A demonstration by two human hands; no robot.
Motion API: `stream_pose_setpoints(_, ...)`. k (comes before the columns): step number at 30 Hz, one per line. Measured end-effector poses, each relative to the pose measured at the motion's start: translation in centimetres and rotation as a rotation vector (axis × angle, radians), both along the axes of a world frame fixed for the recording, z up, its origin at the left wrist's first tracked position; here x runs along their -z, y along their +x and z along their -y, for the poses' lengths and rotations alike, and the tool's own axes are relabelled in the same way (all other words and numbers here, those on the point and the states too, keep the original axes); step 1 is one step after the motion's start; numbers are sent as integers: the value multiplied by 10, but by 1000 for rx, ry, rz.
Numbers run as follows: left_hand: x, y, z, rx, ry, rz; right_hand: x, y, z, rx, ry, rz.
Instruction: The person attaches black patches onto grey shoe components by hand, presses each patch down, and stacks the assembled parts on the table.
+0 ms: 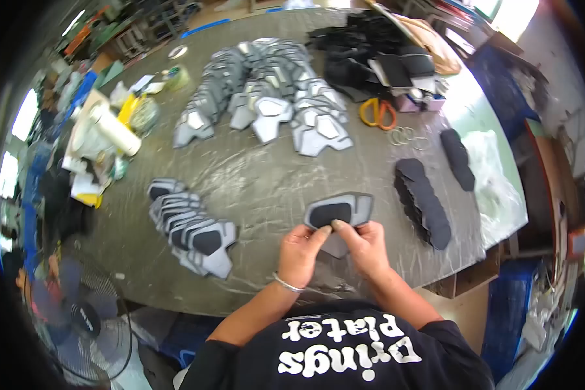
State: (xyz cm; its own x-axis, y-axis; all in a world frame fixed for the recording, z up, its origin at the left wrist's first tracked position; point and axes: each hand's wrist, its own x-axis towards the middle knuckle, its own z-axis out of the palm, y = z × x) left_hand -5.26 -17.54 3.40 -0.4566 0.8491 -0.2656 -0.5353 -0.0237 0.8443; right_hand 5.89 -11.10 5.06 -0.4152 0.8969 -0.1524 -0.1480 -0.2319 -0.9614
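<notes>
Between my two hands is a grey moulded pad [329,213] with a black patch on its face, held just above the table in front of me. My left hand [299,252] is closed on its lower left edge. My right hand [366,246] grips the lower right edge, and both thumbs press near the bottom of the black patch. To the left lies an overlapping row of similar pads with black patches [205,237]. On the right are a long stack of black pieces [428,205] and a shorter black stack [458,159].
Several rows of grey pads without visible black patches [260,88] lie farther back on the table [260,169]. Orange-handled scissors [377,116], thin rings [406,136] and a black fabric pile [351,52] are at the back right. A fan [84,318] stands at the lower left.
</notes>
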Motion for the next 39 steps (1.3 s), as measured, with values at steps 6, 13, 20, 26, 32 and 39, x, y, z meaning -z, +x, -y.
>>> stream_pose_setpoints(6,4,-31,42,-19,-10,-46,9,-19,15,-240,-74,-20)
stream_pose_setpoints(13,11,-135,134,-302,-398,-818,37,-42,10,-442,243,197)
stream_pose_setpoints(20,16,-119,111,-292,-740,-1847,33,-28,1,-400,436,365)
stream_pose_setpoints(26,32,-164,115,-192,-862,-1861,17,-4,-49,-237,648,551)
stream_pose_setpoints(32,30,-215,137,-168,-852,-1892,-32,-4,-224,367,921,1034)
stream_pose_setpoints(39,29,-216,141,-283,-742,-1932,-50,-38,-353,316,674,1547)
